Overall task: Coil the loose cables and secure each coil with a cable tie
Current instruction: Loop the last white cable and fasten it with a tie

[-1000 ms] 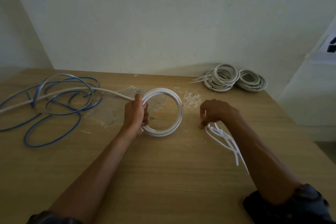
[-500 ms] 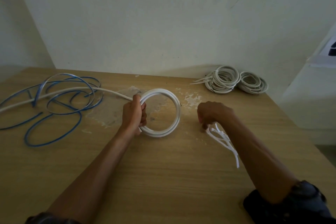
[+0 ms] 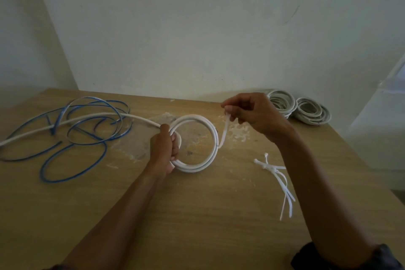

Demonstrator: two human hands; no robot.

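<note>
The white cable coil (image 3: 192, 117), a few neat turns, sits on the tabletop (image 3: 197, 215) with your left hand (image 3: 163, 149) in a clenched grip on its left edge. Your right hand (image 3: 252, 114) has just lifted one cable tie (image 3: 224, 131) from the spare ties (image 3: 278, 177) and pinches its top, the tail hanging at the coil's right side, so binding can begin.
</note>
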